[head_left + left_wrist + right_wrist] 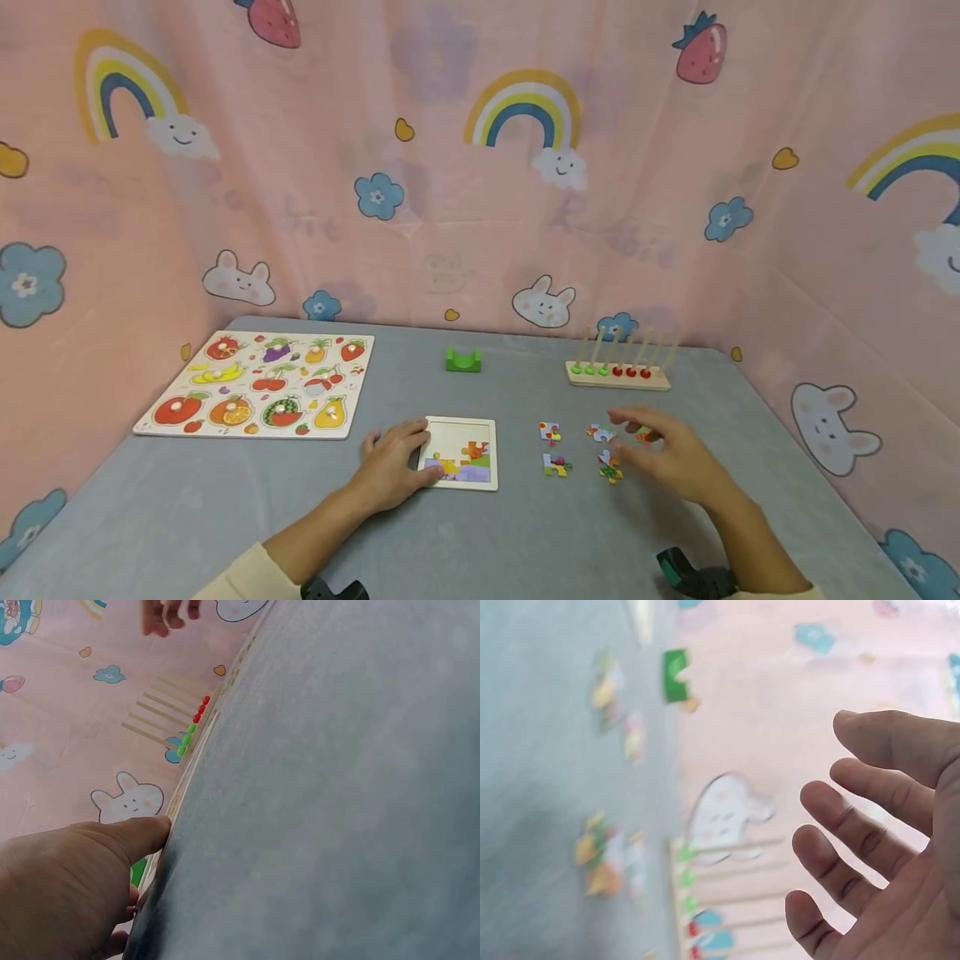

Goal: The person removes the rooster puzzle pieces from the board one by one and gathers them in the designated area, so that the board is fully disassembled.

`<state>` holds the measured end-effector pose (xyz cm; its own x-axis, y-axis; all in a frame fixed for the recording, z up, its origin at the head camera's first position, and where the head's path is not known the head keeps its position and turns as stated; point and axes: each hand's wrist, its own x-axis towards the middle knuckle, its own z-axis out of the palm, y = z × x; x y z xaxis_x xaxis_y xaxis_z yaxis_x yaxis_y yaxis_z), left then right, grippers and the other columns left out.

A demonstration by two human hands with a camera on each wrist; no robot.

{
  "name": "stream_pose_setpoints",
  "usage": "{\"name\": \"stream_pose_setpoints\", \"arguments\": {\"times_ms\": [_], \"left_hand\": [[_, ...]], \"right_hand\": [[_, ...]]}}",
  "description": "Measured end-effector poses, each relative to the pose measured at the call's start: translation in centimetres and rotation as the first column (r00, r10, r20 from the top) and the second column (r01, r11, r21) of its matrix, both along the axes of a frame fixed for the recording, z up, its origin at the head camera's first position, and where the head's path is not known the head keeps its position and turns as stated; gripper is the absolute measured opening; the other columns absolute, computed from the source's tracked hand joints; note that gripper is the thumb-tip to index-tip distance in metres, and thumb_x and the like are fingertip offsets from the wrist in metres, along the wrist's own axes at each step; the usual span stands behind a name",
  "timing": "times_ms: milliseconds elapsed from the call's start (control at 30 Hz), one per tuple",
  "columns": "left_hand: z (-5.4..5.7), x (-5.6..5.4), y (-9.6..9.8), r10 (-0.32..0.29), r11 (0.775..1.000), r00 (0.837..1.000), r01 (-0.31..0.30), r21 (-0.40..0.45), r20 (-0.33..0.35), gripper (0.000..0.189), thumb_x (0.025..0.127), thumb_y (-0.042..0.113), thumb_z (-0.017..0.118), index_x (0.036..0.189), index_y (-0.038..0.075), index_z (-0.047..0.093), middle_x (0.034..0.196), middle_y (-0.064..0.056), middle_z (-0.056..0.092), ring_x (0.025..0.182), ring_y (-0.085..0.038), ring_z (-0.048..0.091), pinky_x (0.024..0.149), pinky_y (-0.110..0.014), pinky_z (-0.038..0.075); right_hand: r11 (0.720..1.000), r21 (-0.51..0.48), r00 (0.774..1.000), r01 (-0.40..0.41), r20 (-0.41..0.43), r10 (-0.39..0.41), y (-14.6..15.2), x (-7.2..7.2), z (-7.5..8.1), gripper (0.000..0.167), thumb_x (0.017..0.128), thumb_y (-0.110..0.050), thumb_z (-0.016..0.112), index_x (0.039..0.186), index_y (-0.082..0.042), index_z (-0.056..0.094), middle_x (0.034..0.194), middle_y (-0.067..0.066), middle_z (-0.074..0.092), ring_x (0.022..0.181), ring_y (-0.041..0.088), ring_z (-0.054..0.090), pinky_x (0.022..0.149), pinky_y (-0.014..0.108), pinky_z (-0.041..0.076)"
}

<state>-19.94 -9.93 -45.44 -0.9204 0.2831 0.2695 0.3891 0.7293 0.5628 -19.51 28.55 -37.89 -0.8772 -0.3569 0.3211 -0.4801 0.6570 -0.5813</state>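
Note:
A small square jigsaw tray (461, 429) lies on the table in the head view, with a few joined pieces along its lower part. My left hand (393, 467) grips the tray's left side, thumb at the lower corner and fingers at the upper one. Loose jigsaw pieces lie to the right: one piece (550, 432) above another piece (557, 465), and closer to my right hand (675, 454) a piece (601, 433) and a piece (610, 467). That hand hovers beside them, fingers spread and holding nothing; it partly covers an orange piece (643, 435).
A large fruit puzzle board (247, 387) lies at the left of the grey table (525, 542). Behind the tray stands a green block with a curved notch (463, 361). A wooden peg rack (618, 377) with green and red beads is at the back right, before a pink curtain (450, 250).

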Motion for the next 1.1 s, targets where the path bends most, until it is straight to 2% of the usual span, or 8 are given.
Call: {"name": "stream_pose_setpoints", "arguments": {"times_ms": [133, 267, 500, 633, 867, 1100], "left_hand": [[0.0, 0.0, 0.0, 0.004, 1.000, 1.000, -0.004, -0.007, -0.003, 0.055, 0.079, 0.028, 0.080, 0.121, -0.003, 0.064, 0.135, -0.013, 0.053, 0.129, -0.032, 0.042, 0.098, -0.067, 0.013], [0.0, 0.0, 0.0, 0.005, 1.000, 1.000, -0.005, -0.010, -0.003, 0.055, 0.079, 0.029, 0.080, 0.121, -0.003, 0.064, 0.135, -0.013, 0.053, 0.129, -0.032, 0.042, 0.097, -0.067, 0.013], [0.1, 0.1, -0.1, 0.004, 1.000, 1.000, -0.004, -0.008, -0.005, 0.055, 0.079, 0.028, 0.080, 0.121, -0.004, 0.064, 0.135, -0.014, 0.053, 0.129, -0.032, 0.042, 0.097, -0.067, 0.013], [0.1, 0.1, 0.0, 0.000, 1.000, 1.000, 0.000, -0.009, -0.005, 0.056, 0.079, 0.029, 0.080, 0.121, -0.003, 0.064, 0.135, -0.013, 0.053, 0.129, -0.032, 0.043, 0.098, -0.067, 0.013], [0.1, 0.2, 0.0, -0.003, 1.000, 1.000, 0.003, -0.004, 0.001, 0.056, 0.079, 0.029, 0.080, 0.122, -0.004, 0.064, 0.136, -0.014, 0.053, 0.129, -0.032, 0.042, 0.098, -0.067, 0.012], [0.1, 0.2, 0.0, -0.004, 1.000, 1.000, 0.004, 0.000, -0.001, 0.055, 0.079, 0.028, 0.080, 0.121, -0.004, 0.064, 0.136, -0.014, 0.053, 0.129, -0.033, 0.042, 0.098, -0.067, 0.012]], "right_hand": [[0.999, 0.001, 0.996, -0.039, -0.074, 0.039, -1.2, 0.4, 1.9, 0.039, 0.089, -0.017, 0.072, 0.126, -0.011, 0.063, 0.117, -0.002, 0.063, 0.096, 0.014, 0.055, 0.076, 0.039, 0.047], [0.997, -0.010, 0.991, -0.077, -0.109, 0.076, -2.8, 0.6, 3.4, 0.040, 0.088, -0.018, 0.073, 0.127, -0.014, 0.063, 0.117, -0.005, 0.062, 0.097, 0.014, 0.055, 0.078, 0.035, 0.047], [0.980, -0.076, 0.972, -0.183, -0.164, 0.169, -6.5, 0.2, 4.9, 0.043, 0.088, -0.013, 0.072, 0.130, -0.014, 0.062, 0.118, -0.006, 0.061, 0.099, 0.013, 0.054, 0.079, 0.031, 0.045], [0.968, -0.113, 0.964, -0.225, -0.170, 0.204, -8.2, -0.2, 5.0, 0.041, 0.088, -0.011, 0.071, 0.129, -0.012, 0.062, 0.119, -0.004, 0.060, 0.098, 0.014, 0.054, 0.080, 0.032, 0.045], [0.951, -0.196, 0.969, -0.238, -0.116, 0.218, -10.5, -1.0, 4.6, 0.042, 0.088, -0.011, 0.071, 0.129, -0.011, 0.062, 0.119, -0.003, 0.059, 0.098, 0.019, 0.053, 0.081, 0.037, 0.045], [0.946, -0.251, 0.979, -0.203, -0.089, 0.186, -12.8, -2.3, 2.5, 0.040, 0.089, -0.013, 0.071, 0.127, -0.006, 0.063, 0.113, 0.003, 0.060, 0.096, 0.023, 0.054, 0.080, 0.044, 0.045]]}}
